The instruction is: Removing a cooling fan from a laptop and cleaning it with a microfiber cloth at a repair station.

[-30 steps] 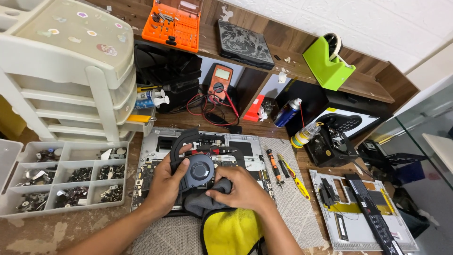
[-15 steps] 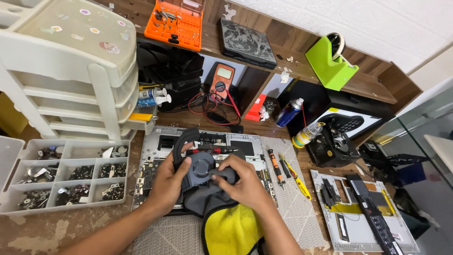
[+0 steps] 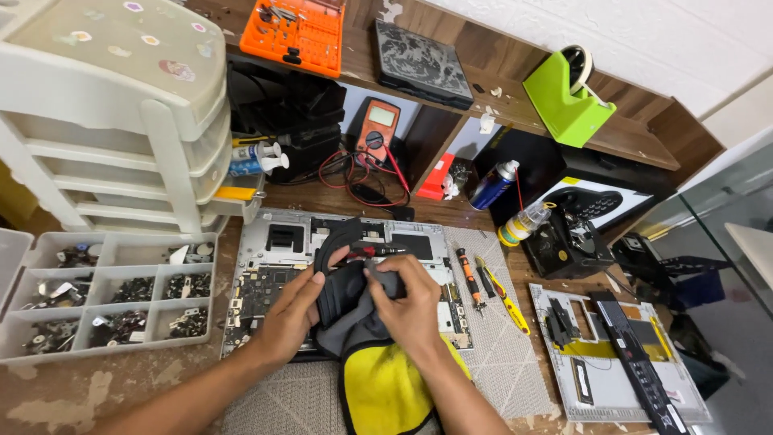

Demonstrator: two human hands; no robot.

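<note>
Both hands are gripping a dark cooling fan part (image 3: 342,270) through a grey-and-yellow cloth (image 3: 378,362), just above the opened laptop base (image 3: 274,242) lying on the desk (image 3: 64,395). The left hand (image 3: 290,314) is clamping the part's curved black edge from the side, fingers wrapped around it. The right hand (image 3: 411,302) is pressing the grey fold of cloth against the part's face, fingers closed on it. The wiping appears to be in progress rather than finished: the part is out of the laptop and held in the cloth, and the base is lying open with its board exposed. A screwdriver (image 3: 469,274) and a yellow cutter (image 3: 503,294) are lying on the mat beside the base, and a compartment tray of screws (image 3: 105,294) is sitting to the left.
</note>
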